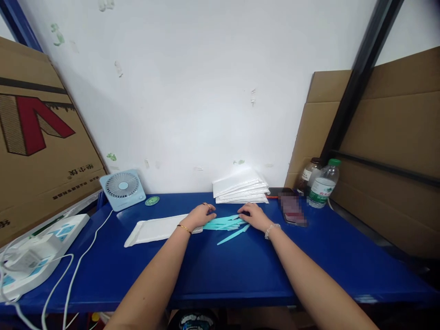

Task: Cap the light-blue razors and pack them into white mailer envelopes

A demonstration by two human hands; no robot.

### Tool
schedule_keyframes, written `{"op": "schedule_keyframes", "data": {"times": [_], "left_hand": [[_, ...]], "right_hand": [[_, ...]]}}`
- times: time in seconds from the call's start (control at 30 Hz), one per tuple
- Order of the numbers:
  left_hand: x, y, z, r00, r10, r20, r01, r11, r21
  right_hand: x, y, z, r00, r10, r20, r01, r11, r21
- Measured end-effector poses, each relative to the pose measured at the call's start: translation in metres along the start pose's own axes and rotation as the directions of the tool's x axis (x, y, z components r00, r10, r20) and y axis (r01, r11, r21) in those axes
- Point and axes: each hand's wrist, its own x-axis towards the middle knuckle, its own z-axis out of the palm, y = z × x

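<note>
A loose bundle of slim turquoise plastic sticks (223,224) with tapered ends lies on the blue table; their exact kind is too small to tell. At the left end of the bundle is my left hand (200,216), its fingers bent and closed on the sticks. My right hand (254,216) curls its fingers and thumb around the right end. One stick lies apart, slanting toward me below the others. Under and beside my left wrist, a flat white padded envelope (156,229) rests on the table, partly covered by that hand.
A stack of white padded envelopes (240,185) stands against the wall. To the right are a phone (292,208), a water bottle (323,185) and a brown-capped jar (309,176). Leftward are a small fan (123,188), a round green disc (152,200) and a power strip (65,233) with trailing cables.
</note>
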Motion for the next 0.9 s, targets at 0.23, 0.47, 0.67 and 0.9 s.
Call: {"op": "schedule_keyframes", "data": {"times": [0.23,0.47,0.67,0.9], "left_hand": [[-0.001,0.007,0.025,0.854,-0.142,0.501,-0.234,0.755,0.613],[-0.003,0.014,0.022,0.891,0.032,0.452,-0.350,0.683,0.641],[0.008,0.003,0.008,0.947,-0.017,0.322,-0.242,0.621,0.746],[0.001,0.009,0.011,0.945,0.050,0.324,-0.292,0.581,0.760]], "right_hand": [[0.002,0.002,-0.002,0.995,-0.045,0.085,0.032,0.988,0.149],[0.005,0.005,-0.011,0.999,-0.024,-0.043,0.037,0.941,0.337],[0.004,0.022,-0.018,0.985,0.145,-0.089,-0.138,0.987,0.080],[0.004,0.000,-0.007,0.999,0.025,-0.029,-0.027,0.997,-0.068]]}}
